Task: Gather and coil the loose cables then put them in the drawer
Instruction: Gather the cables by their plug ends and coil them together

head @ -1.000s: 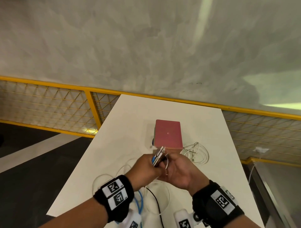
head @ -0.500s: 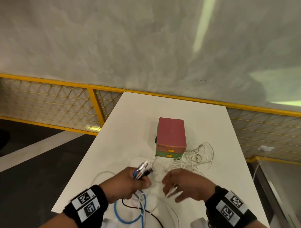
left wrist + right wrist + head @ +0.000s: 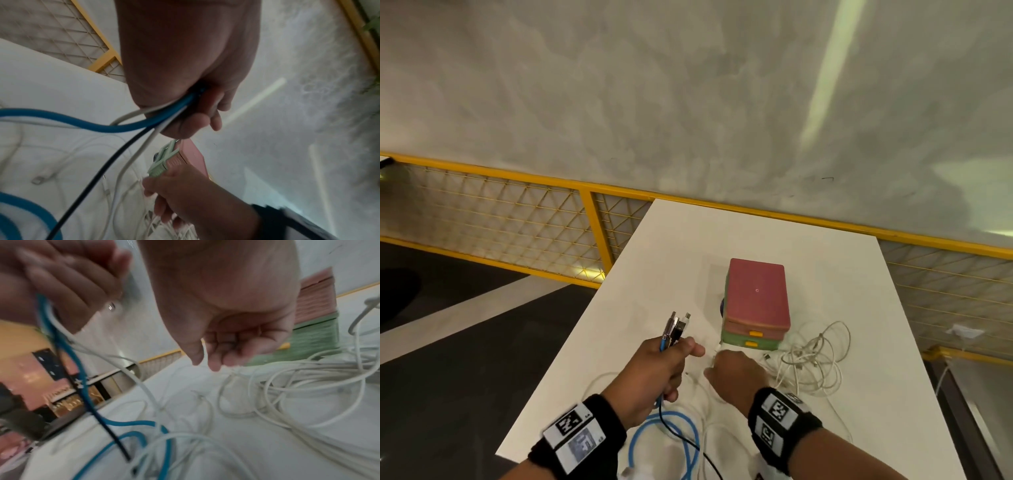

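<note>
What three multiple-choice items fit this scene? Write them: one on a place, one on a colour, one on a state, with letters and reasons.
1. Where is the tangle of white cables?
A. on top of the box
B. on the table, right of the box
C. on the floor

2. What colour is the box's lower drawer?
A. green
B. blue
C. black

3. What is the left hand doing?
A. lying flat on the table
B. hanging idle, holding nothing
C. gripping a bundle of cable ends

Answers:
1 B: the head view shows the loops lying on the table beside the box's right side.
2 A: the bottom tier is green with a yellow tab, below the pink one.
3 C: the plugs stick up out of the fist, and blue, black and white cables trail below it.
</note>
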{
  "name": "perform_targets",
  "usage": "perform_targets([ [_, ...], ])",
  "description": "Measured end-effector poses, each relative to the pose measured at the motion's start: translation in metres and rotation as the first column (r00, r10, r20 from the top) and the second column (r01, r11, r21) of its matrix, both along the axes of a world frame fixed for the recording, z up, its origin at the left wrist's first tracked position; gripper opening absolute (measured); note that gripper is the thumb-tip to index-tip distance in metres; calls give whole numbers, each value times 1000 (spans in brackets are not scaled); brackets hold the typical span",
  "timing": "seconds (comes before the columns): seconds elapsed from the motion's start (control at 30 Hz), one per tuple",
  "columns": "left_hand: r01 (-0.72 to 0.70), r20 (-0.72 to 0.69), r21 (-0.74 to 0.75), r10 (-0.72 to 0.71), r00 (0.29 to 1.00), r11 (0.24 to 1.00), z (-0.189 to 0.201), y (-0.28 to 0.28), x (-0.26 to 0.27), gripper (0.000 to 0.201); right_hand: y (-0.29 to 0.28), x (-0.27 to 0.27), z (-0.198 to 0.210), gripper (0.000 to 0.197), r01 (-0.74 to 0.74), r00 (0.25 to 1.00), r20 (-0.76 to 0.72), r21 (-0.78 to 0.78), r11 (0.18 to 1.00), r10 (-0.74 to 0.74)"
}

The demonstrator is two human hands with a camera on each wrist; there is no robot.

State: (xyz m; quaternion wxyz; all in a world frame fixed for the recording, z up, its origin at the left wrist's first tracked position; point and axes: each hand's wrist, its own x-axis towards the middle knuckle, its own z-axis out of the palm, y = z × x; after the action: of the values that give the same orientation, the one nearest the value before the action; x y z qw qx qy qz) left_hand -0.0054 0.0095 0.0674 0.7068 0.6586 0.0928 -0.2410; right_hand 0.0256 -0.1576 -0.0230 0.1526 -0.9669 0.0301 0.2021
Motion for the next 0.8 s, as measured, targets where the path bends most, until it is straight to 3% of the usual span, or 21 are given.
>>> perform_targets([
  [0.17, -51, 2, -15, 51, 999, 999, -2, 2, 2, 30, 9, 17, -21, 42, -13, 998, -61, -110, 994, 6],
  [0.3, -70, 10, -9, 70, 997, 997, -5, 8, 9, 31, 14, 9, -39, 29, -56, 998, -46, -129, 990, 50],
  [0.43, -96, 1, -32, 97, 995, 995, -9, 9, 16, 31, 9, 2, -36, 31, -76, 995, -73, -116, 990, 67],
  [0.5, -108, 2, -45, 108, 994, 993, -10, 8, 19, 31, 4, -2, -31, 30, -81, 990, -113, -25, 996, 78],
  [0.6, -95, 2, -44, 95, 995, 995, -8, 6, 24, 31, -8, -5, -13, 6, -22, 994, -100, 199, 980, 42],
  [0.7, -63, -4, -6, 63, 998, 998, -5, 1, 27, 32, -23, -10, 11, 10, 181, 983, -134, 530, 829, -128],
  [0.8, -21, -12, 40, 22, 1000, 999, -5, -5, 28, 34, -40, -10, 39, 20, 301, 954, -202, 649, 699, -223],
])
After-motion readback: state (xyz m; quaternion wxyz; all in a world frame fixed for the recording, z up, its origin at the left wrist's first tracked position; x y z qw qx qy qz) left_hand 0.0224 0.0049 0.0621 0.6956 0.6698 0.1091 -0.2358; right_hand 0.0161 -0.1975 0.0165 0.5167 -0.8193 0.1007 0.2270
